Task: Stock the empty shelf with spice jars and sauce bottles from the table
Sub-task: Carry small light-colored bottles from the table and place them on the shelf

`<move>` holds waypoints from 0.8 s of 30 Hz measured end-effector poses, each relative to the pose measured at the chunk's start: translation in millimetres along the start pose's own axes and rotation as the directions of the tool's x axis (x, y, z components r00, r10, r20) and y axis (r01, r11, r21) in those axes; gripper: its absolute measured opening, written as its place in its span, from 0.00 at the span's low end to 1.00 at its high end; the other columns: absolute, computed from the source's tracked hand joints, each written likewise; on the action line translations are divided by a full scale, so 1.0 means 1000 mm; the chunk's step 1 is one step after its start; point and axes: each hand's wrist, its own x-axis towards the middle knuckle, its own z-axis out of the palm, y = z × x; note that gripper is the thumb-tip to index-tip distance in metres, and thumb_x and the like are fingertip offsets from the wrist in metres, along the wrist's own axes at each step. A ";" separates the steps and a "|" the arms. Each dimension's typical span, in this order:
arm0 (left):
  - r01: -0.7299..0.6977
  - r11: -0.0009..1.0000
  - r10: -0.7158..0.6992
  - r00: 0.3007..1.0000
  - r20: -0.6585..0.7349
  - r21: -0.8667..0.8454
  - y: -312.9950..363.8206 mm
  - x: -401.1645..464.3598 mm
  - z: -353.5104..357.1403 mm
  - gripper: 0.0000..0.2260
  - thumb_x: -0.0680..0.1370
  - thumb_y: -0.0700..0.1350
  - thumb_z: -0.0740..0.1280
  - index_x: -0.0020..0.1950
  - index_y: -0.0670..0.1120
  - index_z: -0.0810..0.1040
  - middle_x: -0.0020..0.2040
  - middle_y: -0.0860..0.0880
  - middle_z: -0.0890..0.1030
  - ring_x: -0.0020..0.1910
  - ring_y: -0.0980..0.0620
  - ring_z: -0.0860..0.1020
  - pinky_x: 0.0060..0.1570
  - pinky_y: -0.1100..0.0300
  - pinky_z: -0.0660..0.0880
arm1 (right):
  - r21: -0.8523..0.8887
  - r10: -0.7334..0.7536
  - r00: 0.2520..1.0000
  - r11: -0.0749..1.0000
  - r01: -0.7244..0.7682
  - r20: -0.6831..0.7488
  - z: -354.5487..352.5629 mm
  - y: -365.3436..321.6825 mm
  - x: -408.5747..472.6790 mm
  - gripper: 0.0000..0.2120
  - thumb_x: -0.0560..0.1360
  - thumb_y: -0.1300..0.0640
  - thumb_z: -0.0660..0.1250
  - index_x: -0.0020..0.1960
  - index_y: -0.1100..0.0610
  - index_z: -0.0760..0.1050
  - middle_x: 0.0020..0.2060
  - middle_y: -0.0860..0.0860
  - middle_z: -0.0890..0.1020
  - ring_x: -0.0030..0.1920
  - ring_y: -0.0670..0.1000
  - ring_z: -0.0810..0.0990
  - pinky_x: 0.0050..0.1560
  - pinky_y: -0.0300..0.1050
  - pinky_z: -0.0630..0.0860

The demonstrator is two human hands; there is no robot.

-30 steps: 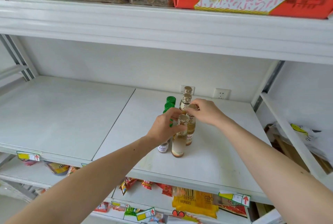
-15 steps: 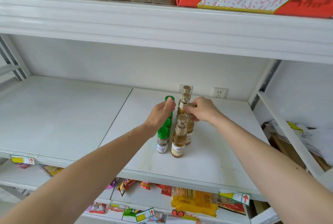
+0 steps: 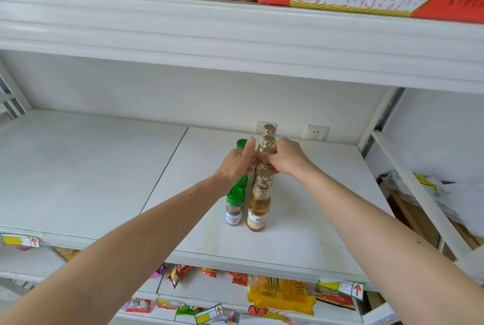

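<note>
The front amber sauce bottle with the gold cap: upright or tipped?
Upright. The front amber sauce bottle with the gold cap stands base-down on the white shelf board, cap on top, beside the green-lidded spice jar; neither hand touches it.

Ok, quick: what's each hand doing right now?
Left hand: open, straight fingers against the bottle row, holding nothing.
Right hand: fingers curled round the neck of the third bottle from the front.

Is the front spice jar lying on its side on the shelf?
No, the front spice jar stands upright on the shelf, green cap up, right beside the front sauce bottle.
</note>
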 end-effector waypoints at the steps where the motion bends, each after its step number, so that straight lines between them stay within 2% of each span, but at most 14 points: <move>1: -0.001 1.000 0.001 1.000 -0.002 0.001 -0.001 0.000 0.000 0.29 0.80 0.63 0.52 0.61 0.42 0.80 0.58 0.42 0.81 0.59 0.49 0.79 0.64 0.55 0.73 | -0.004 -0.002 1.000 1.000 0.002 -0.002 0.000 0.001 0.000 0.17 0.75 0.48 0.70 0.46 0.64 0.79 0.41 0.56 0.85 0.39 0.53 0.86 0.48 0.51 0.83; 4: 0.001 1.000 -0.001 1.000 0.002 -0.009 -0.004 0.000 -0.001 0.29 0.81 0.62 0.52 0.62 0.41 0.79 0.59 0.42 0.81 0.59 0.49 0.79 0.64 0.55 0.73 | -0.021 -0.006 1.000 1.000 0.006 -0.014 0.002 0.001 -0.003 0.19 0.74 0.45 0.70 0.42 0.63 0.78 0.39 0.55 0.85 0.39 0.53 0.85 0.48 0.51 0.82; 8: -0.004 1.000 0.004 1.000 0.003 -0.004 -0.003 -0.004 -0.001 0.29 0.81 0.62 0.52 0.65 0.40 0.76 0.62 0.41 0.79 0.62 0.48 0.77 0.67 0.53 0.71 | -0.023 0.009 1.000 1.000 -0.009 -0.016 -0.002 -0.001 -0.009 0.23 0.72 0.40 0.69 0.43 0.62 0.80 0.39 0.54 0.85 0.39 0.53 0.85 0.48 0.50 0.82; 11: -0.026 1.000 0.026 1.000 -0.009 -0.008 -0.003 -0.008 -0.003 0.29 0.81 0.61 0.52 0.68 0.39 0.73 0.66 0.42 0.77 0.65 0.48 0.75 0.68 0.53 0.69 | -0.051 -0.031 0.994 0.998 0.025 -0.105 -0.007 -0.001 -0.019 0.25 0.72 0.38 0.67 0.38 0.62 0.78 0.33 0.55 0.84 0.36 0.54 0.84 0.43 0.53 0.82; 13: -0.040 0.999 0.040 0.999 -0.022 -0.018 -0.005 -0.010 -0.007 0.30 0.81 0.62 0.53 0.69 0.40 0.73 0.67 0.42 0.76 0.65 0.49 0.75 0.68 0.54 0.69 | -0.111 -0.070 0.981 0.992 0.051 -0.179 -0.011 -0.003 -0.030 0.26 0.72 0.36 0.65 0.37 0.62 0.78 0.32 0.53 0.83 0.36 0.54 0.83 0.39 0.49 0.80; 14: -0.043 0.999 0.042 0.999 -0.029 -0.022 -0.007 -0.010 -0.009 0.31 0.80 0.63 0.53 0.69 0.40 0.73 0.67 0.42 0.76 0.65 0.49 0.75 0.68 0.54 0.70 | -0.138 -0.081 0.976 0.989 0.053 -0.200 -0.013 -0.004 -0.036 0.26 0.72 0.36 0.66 0.38 0.61 0.79 0.33 0.52 0.83 0.37 0.53 0.81 0.38 0.47 0.76; 16: -0.041 0.999 0.040 0.998 -0.041 -0.023 -0.009 -0.012 -0.013 0.31 0.79 0.64 0.53 0.68 0.41 0.74 0.66 0.43 0.77 0.64 0.50 0.76 0.67 0.55 0.71 | -0.133 -0.085 0.974 0.989 0.058 -0.208 -0.014 -0.005 -0.044 0.27 0.69 0.33 0.67 0.41 0.59 0.80 0.37 0.52 0.84 0.41 0.52 0.81 0.41 0.48 0.77; 18: -0.042 0.999 0.041 0.998 -0.051 -0.029 -0.010 -0.014 -0.014 0.31 0.79 0.64 0.54 0.67 0.41 0.75 0.65 0.44 0.78 0.63 0.50 0.76 0.66 0.55 0.71 | -0.088 -0.070 0.987 0.994 0.058 -0.142 -0.012 -0.008 -0.050 0.30 0.64 0.31 0.69 0.44 0.59 0.81 0.40 0.53 0.85 0.43 0.53 0.82 0.46 0.53 0.81; 20: -0.047 0.998 0.044 0.997 -0.057 -0.046 -0.011 -0.016 -0.013 0.30 0.79 0.63 0.54 0.66 0.40 0.75 0.64 0.43 0.78 0.62 0.50 0.77 0.67 0.54 0.71 | -0.088 -0.047 0.999 0.995 0.046 -0.014 -0.009 -0.009 -0.054 0.32 0.59 0.30 0.71 0.45 0.58 0.81 0.41 0.53 0.85 0.42 0.53 0.84 0.44 0.55 0.82; 22: -0.042 0.998 0.039 0.998 -0.059 -0.055 -0.012 -0.019 -0.012 0.30 0.80 0.63 0.54 0.66 0.40 0.75 0.64 0.43 0.78 0.62 0.49 0.77 0.67 0.53 0.71 | -0.118 -0.044 0.996 0.992 0.053 0.073 -0.006 -0.010 -0.059 0.27 0.58 0.35 0.74 0.44 0.56 0.80 0.38 0.51 0.84 0.38 0.52 0.85 0.41 0.54 0.83; 24: -0.040 0.998 0.037 0.998 -0.055 -0.053 -0.012 -0.021 -0.011 0.29 0.80 0.62 0.54 0.67 0.40 0.75 0.65 0.43 0.77 0.63 0.49 0.76 0.67 0.53 0.71 | -0.136 -0.076 0.995 0.987 0.085 0.071 -0.001 -0.007 -0.059 0.19 0.61 0.44 0.77 0.41 0.58 0.79 0.36 0.52 0.84 0.36 0.52 0.85 0.39 0.55 0.83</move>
